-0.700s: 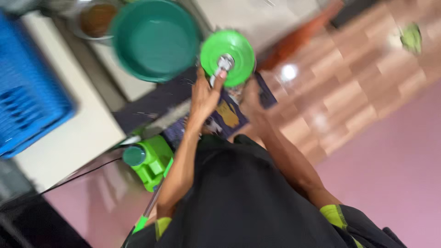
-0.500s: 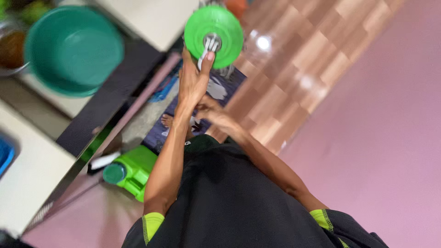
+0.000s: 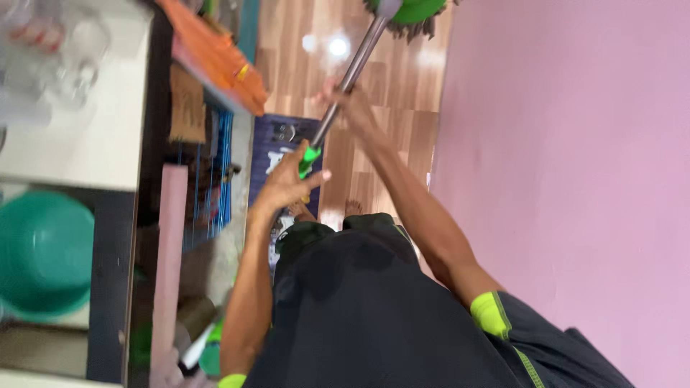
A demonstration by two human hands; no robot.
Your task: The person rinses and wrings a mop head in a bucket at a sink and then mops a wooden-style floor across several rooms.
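Note:
I hold a mop with both hands. My left hand (image 3: 287, 183) grips the green end of the handle. My right hand (image 3: 350, 106) grips the grey metal pole (image 3: 356, 65) further down. The pole slopes away from me toward the round green mop head (image 3: 413, 10), which is at the top edge above the wooden floor (image 3: 402, 136). A dark printed floor mat (image 3: 277, 147) lies under my hands, and my bare feet show just beyond my dark shirt.
A pink wall (image 3: 568, 172) fills the right side. On the left runs a white counter (image 3: 79, 144) with a dark edge, a teal basin (image 3: 43, 251) on it, and clear glassware at the top. An orange object (image 3: 215, 61) juts out near the counter.
The mop head has swung away from me down toward the floor and the pole now shows at length. My right hand has moved onto the pole. The view has turned toward the wall.

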